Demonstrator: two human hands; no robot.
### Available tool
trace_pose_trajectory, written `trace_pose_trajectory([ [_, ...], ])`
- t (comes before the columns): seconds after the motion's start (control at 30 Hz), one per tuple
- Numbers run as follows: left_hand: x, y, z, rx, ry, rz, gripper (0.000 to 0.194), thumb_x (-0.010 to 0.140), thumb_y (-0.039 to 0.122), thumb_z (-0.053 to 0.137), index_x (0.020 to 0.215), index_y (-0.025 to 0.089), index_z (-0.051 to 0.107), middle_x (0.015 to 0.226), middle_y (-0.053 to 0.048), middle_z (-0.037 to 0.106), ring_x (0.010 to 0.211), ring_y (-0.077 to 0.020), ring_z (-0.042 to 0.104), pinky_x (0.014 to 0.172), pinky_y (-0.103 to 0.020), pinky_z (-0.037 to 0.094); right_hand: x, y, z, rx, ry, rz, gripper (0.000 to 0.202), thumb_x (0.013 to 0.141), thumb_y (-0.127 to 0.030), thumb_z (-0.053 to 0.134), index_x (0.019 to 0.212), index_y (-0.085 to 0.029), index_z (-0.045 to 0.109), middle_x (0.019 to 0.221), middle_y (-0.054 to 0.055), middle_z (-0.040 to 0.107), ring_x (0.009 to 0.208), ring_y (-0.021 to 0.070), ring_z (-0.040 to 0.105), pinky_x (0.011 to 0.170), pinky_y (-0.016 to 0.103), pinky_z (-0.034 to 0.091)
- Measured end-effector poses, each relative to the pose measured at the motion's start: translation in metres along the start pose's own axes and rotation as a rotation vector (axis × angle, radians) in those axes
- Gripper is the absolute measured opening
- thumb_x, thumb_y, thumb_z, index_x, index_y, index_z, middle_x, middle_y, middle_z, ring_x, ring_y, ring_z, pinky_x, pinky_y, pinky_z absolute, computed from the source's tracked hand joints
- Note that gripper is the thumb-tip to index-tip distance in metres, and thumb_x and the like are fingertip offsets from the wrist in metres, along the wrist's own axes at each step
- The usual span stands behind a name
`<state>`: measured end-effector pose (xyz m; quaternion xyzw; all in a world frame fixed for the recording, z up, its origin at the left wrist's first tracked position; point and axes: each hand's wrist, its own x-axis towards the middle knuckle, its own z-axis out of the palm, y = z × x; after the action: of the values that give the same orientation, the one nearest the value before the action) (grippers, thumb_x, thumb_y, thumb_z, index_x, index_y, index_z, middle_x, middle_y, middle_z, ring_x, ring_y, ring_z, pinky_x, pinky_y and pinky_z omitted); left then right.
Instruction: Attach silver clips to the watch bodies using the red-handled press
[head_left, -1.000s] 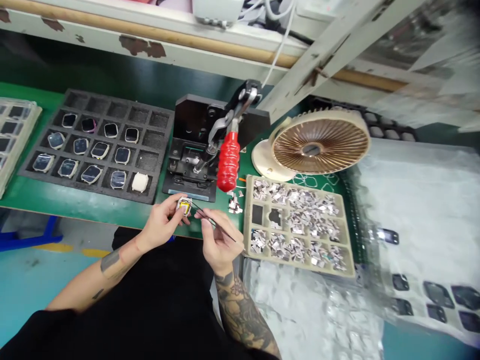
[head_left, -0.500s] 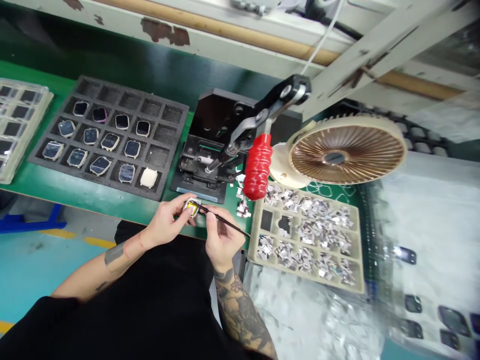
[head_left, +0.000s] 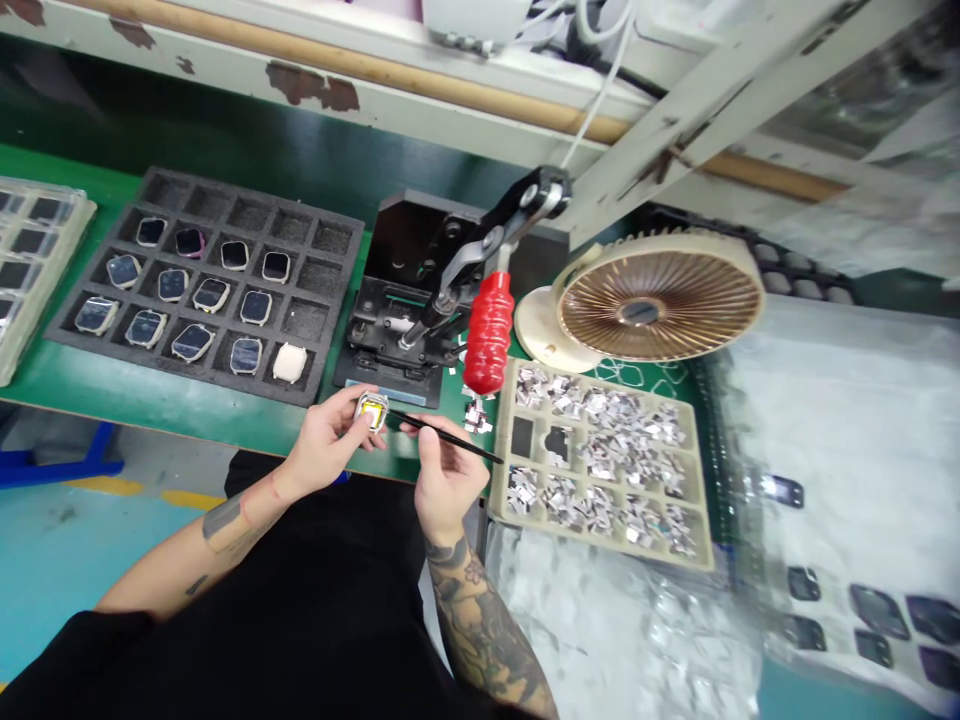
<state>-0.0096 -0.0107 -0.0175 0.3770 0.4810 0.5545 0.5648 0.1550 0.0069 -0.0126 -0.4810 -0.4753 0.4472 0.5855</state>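
Observation:
My left hand [head_left: 330, 432] grips a small smartwatch case [head_left: 373, 411] with a silvery rim and a yellow and white inside that faces up. The thumb lies on its lower edge. A pair of black tweezers [head_left: 442, 432] is pinched in my right hand [head_left: 448, 478], lying nearly level. Its tip points left, at or just beside the right edge of the case; whether they touch I cannot tell. Just beyond the hands stands a black hand press [head_left: 397, 330] with a red lever grip [head_left: 489, 335].
To the left, a dark foam tray [head_left: 300, 390] holds several watches and one pale case [head_left: 289, 363]. A beige compartment tray [head_left: 600, 540] of small silvery pieces lies right, below a fan [head_left: 660, 300]. Loose bits [head_left: 477, 412] lie beside the press. Plastic-wrapped parts [head_left: 877, 610] are far right.
The tweezers' tip has drawn back to the right, from over the inside of the watch case to its edge. The whole view has shifted slightly. Both hands keep their holds.

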Motion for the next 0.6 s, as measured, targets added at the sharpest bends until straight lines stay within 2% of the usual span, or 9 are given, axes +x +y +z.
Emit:
trace_pose_trajectory([
  [0.1, 0.002, 0.006, 0.001, -0.055, 0.028, -0.035, 0.051, 0.108, 0.052, 0.067, 0.141, 0.013, 0.065, 0.097, -0.012, 0.083, 0.077, -0.0239, 0.084, 0.071, -0.034, 0.068, 0.003, -0.007, -0.008, 0.066, -0.032, 0.024, 0.012, 0.102, -0.033, 0.074, 0.104, -0.022, 0.078, 0.096, 0.006, 0.082, 0.078, 0.0198, 0.080, 0.073, 0.035, 0.067],
  [0.17, 0.003, 0.008, 0.003, -0.075, 0.053, -0.055, 0.052, 0.106, 0.052, 0.069, 0.139, 0.013, 0.064, 0.094, -0.011, 0.083, 0.074, -0.0241, 0.083, 0.069, -0.034, 0.067, 0.017, -0.023, -0.028, 0.121, -0.041, -0.048, 0.012, 0.103, -0.035, 0.072, 0.101, -0.024, 0.075, 0.088, 0.004, 0.079, 0.078, 0.0203, 0.078, 0.071, 0.037, 0.066],
  [0.27, 0.003, 0.008, 0.005, -0.027, 0.062, -0.040, 0.050, 0.103, 0.046, 0.076, 0.139, 0.014, 0.062, 0.092, -0.008, 0.081, 0.074, -0.0219, 0.082, 0.067, -0.031, 0.065, 0.062, -0.059, -0.075, 0.093, -0.092, -0.199, 0.019, 0.101, -0.042, 0.073, 0.093, -0.025, 0.070, 0.073, 0.000, 0.070, 0.070, 0.0198, 0.072, 0.069, 0.038, 0.063],
  [0.3, 0.002, 0.007, 0.005, -0.003, 0.054, -0.031, 0.049, 0.103, 0.045, 0.076, 0.140, 0.014, 0.062, 0.092, -0.008, 0.081, 0.075, -0.0214, 0.081, 0.068, -0.030, 0.065, 0.082, -0.070, -0.089, 0.018, -0.155, -0.222, 0.022, 0.100, -0.044, 0.073, 0.091, -0.025, 0.069, 0.072, -0.001, 0.069, 0.068, 0.0193, 0.070, 0.067, 0.037, 0.062],
  [0.37, 0.000, 0.005, 0.004, 0.037, 0.028, -0.023, 0.048, 0.105, 0.045, 0.073, 0.140, 0.015, 0.062, 0.095, -0.009, 0.082, 0.077, -0.0209, 0.081, 0.070, -0.030, 0.064, 0.123, -0.087, -0.109, -0.279, -0.297, -0.219, 0.024, 0.101, -0.044, 0.074, 0.090, -0.023, 0.072, 0.078, 0.002, 0.073, 0.068, 0.0183, 0.070, 0.067, 0.035, 0.061],
  [0.4, -0.001, 0.004, 0.003, 0.051, 0.014, -0.023, 0.047, 0.105, 0.045, 0.073, 0.141, 0.016, 0.062, 0.097, -0.009, 0.082, 0.078, -0.0207, 0.081, 0.071, -0.030, 0.064, 0.142, -0.090, -0.112, -0.454, -0.294, -0.253, 0.024, 0.102, -0.043, 0.073, 0.091, -0.022, 0.074, 0.082, 0.003, 0.076, 0.072, 0.0183, 0.072, 0.071, 0.035, 0.062],
  [0.5, -0.003, 0.002, 0.001, 0.075, -0.009, -0.020, 0.047, 0.106, 0.045, 0.072, 0.142, 0.017, 0.062, 0.098, -0.009, 0.082, 0.080, -0.0209, 0.081, 0.072, -0.031, 0.064, 0.177, -0.082, -0.097, -0.801, 0.031, -0.562, 0.023, 0.107, -0.038, 0.064, 0.107, -0.020, 0.079, 0.105, 0.010, 0.082, 0.098, 0.0232, 0.077, 0.095, 0.043, 0.064],
  [0.53, -0.004, 0.001, 0.001, 0.080, -0.009, -0.018, 0.047, 0.106, 0.045, 0.072, 0.142, 0.017, 0.062, 0.098, -0.009, 0.082, 0.080, -0.0212, 0.082, 0.073, -0.031, 0.064, 0.178, -0.076, -0.089, -0.857, 0.085, -0.652, 0.023, 0.108, -0.035, 0.062, 0.114, -0.020, 0.079, 0.112, 0.011, 0.082, 0.106, 0.0249, 0.076, 0.100, 0.045, 0.063],
  [0.6, -0.005, 0.001, 0.000, 0.086, 0.000, -0.011, 0.047, 0.106, 0.045, 0.072, 0.143, 0.017, 0.062, 0.098, -0.009, 0.082, 0.081, -0.0216, 0.082, 0.074, -0.032, 0.064, 0.163, -0.061, -0.076, -0.913, 0.049, -0.743, 0.025, 0.108, -0.028, 0.061, 0.126, -0.022, 0.077, 0.119, 0.013, 0.080, 0.113, 0.0262, 0.075, 0.102, 0.046, 0.062],
])
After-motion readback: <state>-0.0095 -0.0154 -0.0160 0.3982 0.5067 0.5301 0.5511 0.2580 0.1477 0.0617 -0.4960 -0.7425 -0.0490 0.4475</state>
